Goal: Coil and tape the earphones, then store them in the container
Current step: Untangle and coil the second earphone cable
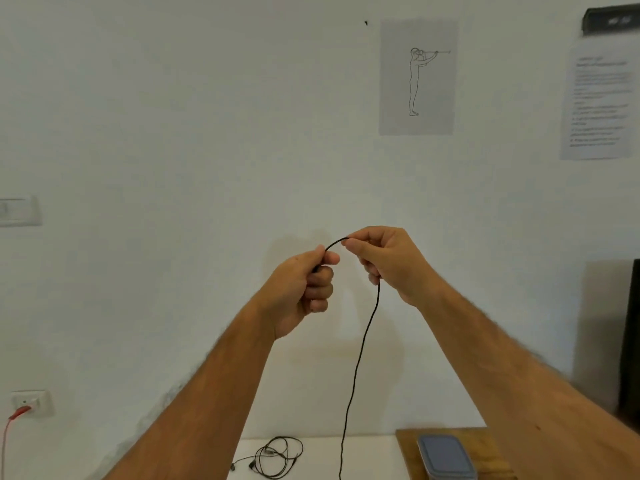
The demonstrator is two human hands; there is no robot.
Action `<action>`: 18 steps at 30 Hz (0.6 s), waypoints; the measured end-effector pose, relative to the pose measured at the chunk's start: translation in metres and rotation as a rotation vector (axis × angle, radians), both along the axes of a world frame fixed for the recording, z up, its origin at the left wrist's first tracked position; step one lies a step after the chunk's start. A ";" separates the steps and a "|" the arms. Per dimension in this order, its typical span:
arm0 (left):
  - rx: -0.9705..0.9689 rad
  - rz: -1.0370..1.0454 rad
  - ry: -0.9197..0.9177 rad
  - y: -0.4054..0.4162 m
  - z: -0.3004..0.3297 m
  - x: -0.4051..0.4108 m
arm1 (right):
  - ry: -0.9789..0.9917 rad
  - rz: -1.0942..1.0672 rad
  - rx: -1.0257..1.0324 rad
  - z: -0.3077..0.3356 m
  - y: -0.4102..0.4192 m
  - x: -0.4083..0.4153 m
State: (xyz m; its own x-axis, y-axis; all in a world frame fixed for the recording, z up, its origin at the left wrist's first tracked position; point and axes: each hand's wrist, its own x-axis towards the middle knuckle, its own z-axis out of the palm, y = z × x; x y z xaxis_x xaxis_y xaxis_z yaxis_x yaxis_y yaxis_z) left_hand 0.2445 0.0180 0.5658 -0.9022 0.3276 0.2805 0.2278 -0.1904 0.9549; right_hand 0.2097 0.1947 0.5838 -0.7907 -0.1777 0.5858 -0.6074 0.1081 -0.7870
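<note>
Head view: both hands, left hand (304, 289) and right hand (388, 261), pinch the earphone cable (360, 344); light, limp, probably slippery, best gripped near its end.

A thin black earphone cable (358, 362) is held up in front of the wall, pinched at its top end between the left hand (300, 292) and the right hand (388, 261); a short arc of it bridges the gap between the two hands; from the right hand's fingers (372, 271) it hangs down in one long, gently curved strand to the bottom edge of the view. A second set of black earphones (275, 459) lies on the white bench (367, 455) in a loose tangle of loops, its earbuds spread to the left. A lidded, rounded grey container (445, 457) rests on a wooden board to the right, apart from both.
</note>
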 end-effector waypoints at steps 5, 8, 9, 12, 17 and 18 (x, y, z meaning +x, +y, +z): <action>0.047 -0.033 0.032 -0.002 -0.002 0.000 | -0.001 0.012 -0.010 -0.016 -0.013 -0.007; 0.012 -0.055 0.051 0.005 -0.003 0.002 | -0.016 0.030 -0.041 -0.027 -0.019 -0.008; -0.001 -0.060 0.058 0.009 -0.005 0.003 | -0.020 0.035 -0.057 -0.030 -0.020 -0.008; 0.004 -0.067 0.061 0.021 -0.006 0.000 | -0.036 0.042 -0.075 -0.035 -0.022 -0.005; 0.158 -0.072 0.058 0.033 0.005 -0.012 | -0.078 0.048 -0.028 -0.041 -0.026 0.002; 0.165 -0.068 0.078 0.033 0.009 -0.014 | -0.086 0.045 -0.029 -0.041 -0.026 0.003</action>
